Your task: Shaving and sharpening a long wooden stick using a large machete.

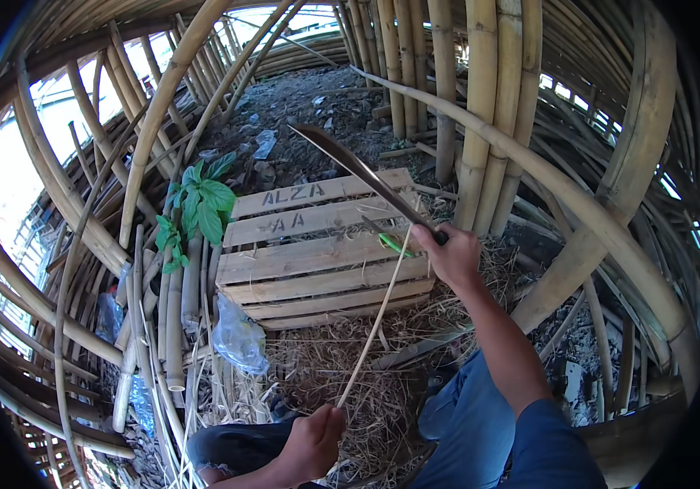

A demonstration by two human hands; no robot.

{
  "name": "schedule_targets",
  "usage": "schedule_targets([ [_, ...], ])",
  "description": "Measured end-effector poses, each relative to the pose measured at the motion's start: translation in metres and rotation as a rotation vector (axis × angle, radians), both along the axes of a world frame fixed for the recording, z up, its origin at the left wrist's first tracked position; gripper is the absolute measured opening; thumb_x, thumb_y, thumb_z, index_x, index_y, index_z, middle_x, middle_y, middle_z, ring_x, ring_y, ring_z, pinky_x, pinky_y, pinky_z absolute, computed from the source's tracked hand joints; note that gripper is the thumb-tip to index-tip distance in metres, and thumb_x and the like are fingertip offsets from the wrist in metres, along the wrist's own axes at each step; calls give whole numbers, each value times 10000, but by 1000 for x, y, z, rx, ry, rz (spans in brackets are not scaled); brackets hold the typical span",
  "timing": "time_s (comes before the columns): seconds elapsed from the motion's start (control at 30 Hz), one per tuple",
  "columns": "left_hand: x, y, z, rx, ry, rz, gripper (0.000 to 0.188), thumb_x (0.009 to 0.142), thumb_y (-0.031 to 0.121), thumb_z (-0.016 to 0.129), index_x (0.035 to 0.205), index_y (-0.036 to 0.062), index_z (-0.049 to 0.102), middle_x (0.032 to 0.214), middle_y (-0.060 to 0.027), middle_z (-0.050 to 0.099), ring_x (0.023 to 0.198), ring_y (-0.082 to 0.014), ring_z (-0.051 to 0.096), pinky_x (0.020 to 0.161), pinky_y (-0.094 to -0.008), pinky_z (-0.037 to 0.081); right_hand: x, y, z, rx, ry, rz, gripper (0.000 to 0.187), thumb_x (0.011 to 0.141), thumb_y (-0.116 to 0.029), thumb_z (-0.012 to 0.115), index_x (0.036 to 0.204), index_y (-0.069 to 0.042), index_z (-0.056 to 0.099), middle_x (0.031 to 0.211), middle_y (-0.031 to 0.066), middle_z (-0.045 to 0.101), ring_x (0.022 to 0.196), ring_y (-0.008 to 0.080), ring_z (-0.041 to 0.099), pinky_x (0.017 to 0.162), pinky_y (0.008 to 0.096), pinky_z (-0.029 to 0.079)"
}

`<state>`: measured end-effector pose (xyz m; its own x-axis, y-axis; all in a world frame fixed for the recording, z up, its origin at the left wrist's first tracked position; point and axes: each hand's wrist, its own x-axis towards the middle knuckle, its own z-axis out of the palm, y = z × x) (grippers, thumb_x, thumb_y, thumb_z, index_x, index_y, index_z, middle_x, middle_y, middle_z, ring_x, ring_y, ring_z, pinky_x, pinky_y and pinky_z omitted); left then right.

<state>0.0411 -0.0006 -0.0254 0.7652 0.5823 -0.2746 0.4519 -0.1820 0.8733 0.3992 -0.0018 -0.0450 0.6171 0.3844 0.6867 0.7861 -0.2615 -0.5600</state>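
Note:
My right hand (457,257) is closed round the dark handle of a machete (358,169). Its long blade slants up and to the left over the far part of an upturned wooden crate (301,265). Low in the view, my left hand (317,442) grips the near end of a thin bamboo strip (377,320). The strip runs up past the crate's right part to my right hand, close by the machete's handle; whether it touches the blade I cannot tell. On the crate's slats lies a small knife with a green handle (393,242), just left of my right hand.
Bamboo shavings (317,375) cover the ground between my knees and the crate. A clear plastic bag (238,336) lies at the crate's near left corner. A leafy green plant (201,204) and cut bamboo poles (174,326) are on the left. Upright bamboo posts (480,106) stand at right.

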Motion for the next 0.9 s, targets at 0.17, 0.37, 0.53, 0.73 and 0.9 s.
schedule_targets([
  [0.17,5,11,0,100,-81,50,270,989,174,437,793,1,505,518,-122,481,438,-227,499,443,-349,366,-34,-14,4,22,-167,244,633,733,-680,642,595,-62,646,413,15,514,334,114,497,330,278,391],
  [0.37,4,16,2,232,-135,46,269,988,155,424,777,-2,482,519,-134,486,435,-256,510,430,-349,364,-52,0,-9,-73,-364,340,749,700,-794,553,586,-59,645,399,1,476,327,124,489,320,267,367],
  [0.53,2,15,6,214,-122,61,242,980,140,433,791,-5,476,534,-146,489,453,-303,524,447,-387,376,-51,3,0,-46,-295,306,683,710,-730,620,543,-68,611,403,11,480,332,131,500,344,280,414],
  [0.73,-1,9,9,223,-105,48,243,979,135,435,788,-11,468,558,-159,509,484,-336,532,467,-393,386,-47,5,-7,69,-435,319,665,710,-713,637,557,-66,604,422,9,505,343,121,511,345,272,419],
  [0.9,1,10,8,182,-108,53,245,980,134,434,783,-10,463,560,-165,507,475,-345,515,465,-392,380,-35,3,-8,-5,-312,187,644,703,-701,653,537,-83,579,438,5,524,350,117,518,344,264,416],
])
